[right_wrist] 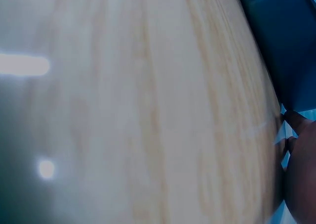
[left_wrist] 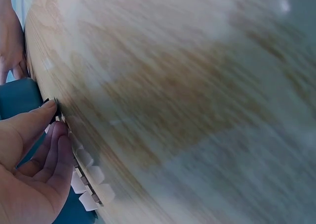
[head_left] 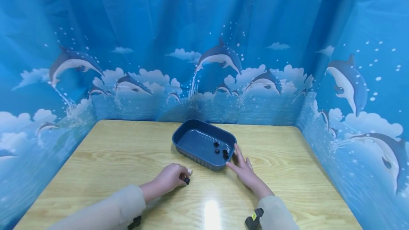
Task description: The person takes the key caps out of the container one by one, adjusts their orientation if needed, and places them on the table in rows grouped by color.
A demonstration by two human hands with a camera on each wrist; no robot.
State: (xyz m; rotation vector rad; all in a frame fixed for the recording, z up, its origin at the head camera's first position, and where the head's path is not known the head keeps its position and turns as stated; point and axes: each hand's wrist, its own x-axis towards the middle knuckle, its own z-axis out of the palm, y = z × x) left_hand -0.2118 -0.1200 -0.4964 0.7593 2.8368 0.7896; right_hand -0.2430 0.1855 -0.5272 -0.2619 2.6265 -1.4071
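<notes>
My left hand (head_left: pixel 170 177) is low over the table, thumb and fingertips pinching a small black block (head_left: pixel 187 180). Just beyond those fingertips lies a small white block (head_left: pixel 190 171). In the left wrist view, several white blocks (left_wrist: pixel 89 201) stand in a row beside the hand, with brownish bits between them. My right hand (head_left: pixel 245 172) rests against the near right corner of a dark blue basin (head_left: pixel 195 139), its fingers spread along the rim. Inside the basin's right end lie several small black blocks (head_left: pixel 217 151).
The light wood-grain table (head_left: pixel 127 144) carries the basin near its middle. A blue curtain (head_left: pixel 153 20) printed with dolphins and clouds closes off the back and both sides. Dark straps with devices (head_left: pixel 254 219) sit at the wrists.
</notes>
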